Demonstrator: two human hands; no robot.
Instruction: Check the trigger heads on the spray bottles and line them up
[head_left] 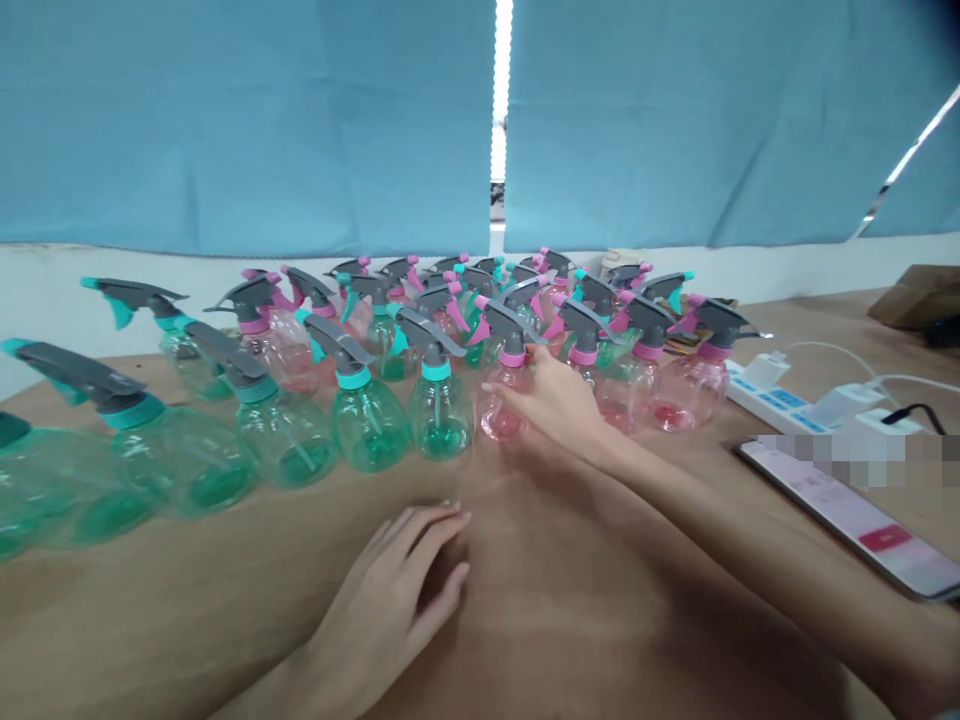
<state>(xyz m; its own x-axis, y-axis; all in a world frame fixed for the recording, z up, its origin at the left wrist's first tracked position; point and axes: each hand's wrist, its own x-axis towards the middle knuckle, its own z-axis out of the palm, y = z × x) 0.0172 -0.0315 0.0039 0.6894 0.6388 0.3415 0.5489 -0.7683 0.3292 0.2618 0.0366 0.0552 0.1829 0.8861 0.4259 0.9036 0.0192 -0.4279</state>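
Note:
My right hand [559, 400] reaches forward to a pink spray bottle [504, 425] in the front row. Its thumb lies across the near side of the clear body and its fingers go round the right side, partly hidden. The bottle stands upright, with a grey and pink trigger head. Just left of it stands a green spray bottle [441, 425], which I do not touch. Nearer to me, my left hand [394, 570] rests on the wooden table [570, 590], fingers loosely bent, thumb apart, holding nothing.
Several more green spray bottles [285, 440] line the left, and pink ones [686, 395] stand at the right, with further rows behind. A white power strip [780, 395] with plugs and a phone [847, 510] lie to the right. A blue curtain [262, 130] hangs behind.

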